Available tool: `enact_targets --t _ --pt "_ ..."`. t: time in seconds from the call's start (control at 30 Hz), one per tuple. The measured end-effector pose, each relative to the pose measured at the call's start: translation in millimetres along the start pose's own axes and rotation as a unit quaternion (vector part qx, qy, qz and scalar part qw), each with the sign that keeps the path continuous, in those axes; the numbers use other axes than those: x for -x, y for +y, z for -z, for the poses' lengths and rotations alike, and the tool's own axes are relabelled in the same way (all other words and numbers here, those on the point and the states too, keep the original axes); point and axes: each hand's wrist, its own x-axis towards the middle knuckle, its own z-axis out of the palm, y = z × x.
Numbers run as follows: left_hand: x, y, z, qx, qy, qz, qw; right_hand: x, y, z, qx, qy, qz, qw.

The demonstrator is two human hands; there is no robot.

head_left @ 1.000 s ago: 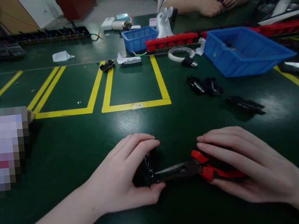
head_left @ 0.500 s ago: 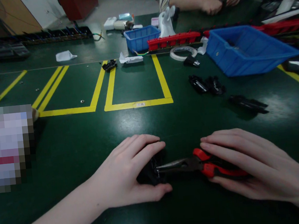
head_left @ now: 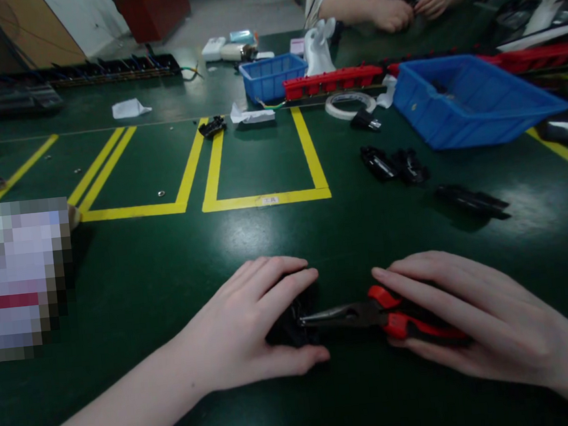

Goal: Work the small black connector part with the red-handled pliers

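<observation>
Clasped black part (head_left: 290, 327) over table (head_left: 346, 234) in left hand (head_left: 255, 326) and pliers (head_left: 367, 313) in right hand (head_left: 468, 319), with tips (head_left: 306, 319) at part. Looked mid-work, unfinished; saw loose black pieces (head_left: 378, 164) farther off, couldn't tell done or pending.

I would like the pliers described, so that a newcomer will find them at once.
At the near side of the green table, the right hand holds needle-nose pliers, pointing at the black part in the left hand. Red-and-black handles set them apart from the loose black parts beyond.
</observation>
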Motion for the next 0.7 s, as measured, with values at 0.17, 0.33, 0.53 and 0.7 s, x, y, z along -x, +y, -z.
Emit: enact_targets --t 0.17,0.33,0.53,0.7 --pt "0.6 -0.7 -1.0 -0.008 -0.005 -0.005 1.000 -3.5 4.2 3.4 0.038 -0.015 0.053 0.998" --pt "0.2 -1.4 -0.5 -0.017 -0.013 -0.007 1.000 -3.6 6.9 2.4 0.060 0.007 0.061 0.996" --pt "-0.1 -1.9 -1.4 -0.028 -0.016 -0.025 0.999 -6.6 5.4 3.6 0.094 0.009 0.079 0.992" --pt "1.1 -1.5 -3.8 -0.019 -0.003 -0.041 0.999 -9.2 0.8 4.4 0.100 0.014 0.057 0.993"
